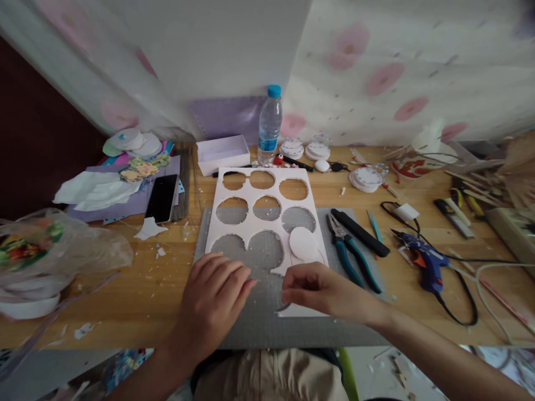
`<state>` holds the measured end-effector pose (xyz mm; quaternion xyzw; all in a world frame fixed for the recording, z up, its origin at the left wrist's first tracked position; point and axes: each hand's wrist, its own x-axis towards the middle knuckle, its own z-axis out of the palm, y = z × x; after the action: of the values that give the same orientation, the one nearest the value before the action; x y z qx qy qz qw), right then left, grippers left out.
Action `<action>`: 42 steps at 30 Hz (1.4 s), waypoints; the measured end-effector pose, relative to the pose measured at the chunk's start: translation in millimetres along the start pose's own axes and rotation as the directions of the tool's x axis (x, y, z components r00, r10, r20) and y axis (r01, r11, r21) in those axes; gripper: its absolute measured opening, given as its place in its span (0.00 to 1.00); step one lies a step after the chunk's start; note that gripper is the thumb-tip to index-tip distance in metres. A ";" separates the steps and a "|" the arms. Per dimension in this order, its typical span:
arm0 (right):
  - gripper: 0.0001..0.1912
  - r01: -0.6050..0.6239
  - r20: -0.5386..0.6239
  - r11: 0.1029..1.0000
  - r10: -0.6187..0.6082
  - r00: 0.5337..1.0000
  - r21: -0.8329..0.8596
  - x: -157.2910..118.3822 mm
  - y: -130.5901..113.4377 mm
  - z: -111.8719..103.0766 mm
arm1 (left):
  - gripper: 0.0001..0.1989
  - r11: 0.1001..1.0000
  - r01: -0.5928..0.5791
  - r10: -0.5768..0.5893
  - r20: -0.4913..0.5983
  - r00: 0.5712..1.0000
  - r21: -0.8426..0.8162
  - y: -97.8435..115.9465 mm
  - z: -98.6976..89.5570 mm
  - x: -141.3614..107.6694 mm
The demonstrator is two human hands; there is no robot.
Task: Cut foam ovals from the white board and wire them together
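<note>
Board, white, with ragged round holes

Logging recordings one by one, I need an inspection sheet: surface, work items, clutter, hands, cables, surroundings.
Surface: light wooden tabletop, scattered white scraps; grey cutting mat.
Work items: white rectangular sheet with round holes; white disc on it.
Clutter: black smartphone, teal-handled metal pliers, blue glue gun, clear blue-capped plastic bottle.
Hands: left hand by the sheet's near left, right hand at its near right; right grip unclear.
Cables: black cord and white cord, right side.
Surroundings: pale flower-patterned wall covering behind.
</note>
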<state>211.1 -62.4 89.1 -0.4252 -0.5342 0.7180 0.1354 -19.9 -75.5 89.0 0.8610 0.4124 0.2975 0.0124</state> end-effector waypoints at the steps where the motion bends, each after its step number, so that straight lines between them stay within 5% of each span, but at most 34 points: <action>1: 0.20 -0.002 -0.005 1.000 0.002 1.000 0.013 -1.4 0.9 3.3 | 0.04 1.000 0.003 -0.003 0.001 1.000 -0.008 1.7 1.9 -1.6; 6: 0.21 0.012 -0.085 0.999 -0.009 0.996 0.031 -8.3 6.3 13.9 | 0.12 0.996 0.085 -0.087 -0.119 0.989 -0.018 5.3 7.1 -8.3; 10: 0.19 0.010 -0.105 1.000 -0.009 0.994 0.011 -13.9 9.5 14.8 | 0.09 1.000 0.025 -0.024 -0.153 0.988 0.004 0.7 2.1 -9.1; 13: 0.14 0.049 -0.157 0.978 -0.082 0.984 -0.203 -17.1 10.3 17.5 | 0.06 0.999 -0.031 0.036 -0.133 0.990 0.040 -1.9 -1.4 -8.3; 15: 0.08 0.119 -0.226 0.865 -0.256 0.940 -0.488 -17.9 9.6 21.5 | 0.04 0.998 -0.058 0.061 -0.069 0.996 0.034 -1.9 -0.7 -7.8; 18: 0.04 0.129 -0.192 0.545 -0.493 0.849 -0.829 -15.7 7.4 28.2 | 0.05 0.998 -0.049 0.052 0.077 0.996 -0.041 0.3 5.8 -7.0; 21: 0.05 0.106 -0.057 0.261 -0.547 0.835 -0.959 -10.2 5.2 31.1 | 0.08 0.986 0.035 -0.009 0.162 0.987 -0.161 2.7 14.0 -5.2; 23: 0.07 0.108 0.000 0.161 -0.558 0.830 -0.981 -6.8 4.0 29.9 | 0.08 0.957 0.124 -0.066 0.220 0.973 -0.262 2.3 16.0 -3.0; 29: 0.15 0.112 0.011 0.149 -0.553 0.833 -0.982 -6.6 2.6 21.6 | 0.10 0.808 0.309 -0.053 0.462 0.885 -0.501 -7.8 4.6 5.5; 35: 0.17 0.237 0.131 0.113 -0.574 0.808 -0.965 -13.0 4.8 18.8 | 0.08 0.810 0.238 0.040 0.454 0.890 -0.537 -11.3 1.1 9.8; 42: 0.18 0.287 0.133 0.218 -0.530 0.837 -0.933 -20.1 4.7 22.4 | 0.07 0.821 0.100 0.121 0.344 0.931 -0.561 -9.4 2.9 4.4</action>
<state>207.5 -91.9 95.8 -0.3415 -0.9176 0.1708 0.1108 -22.9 -65.5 86.3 0.8598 0.2901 0.2422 0.3435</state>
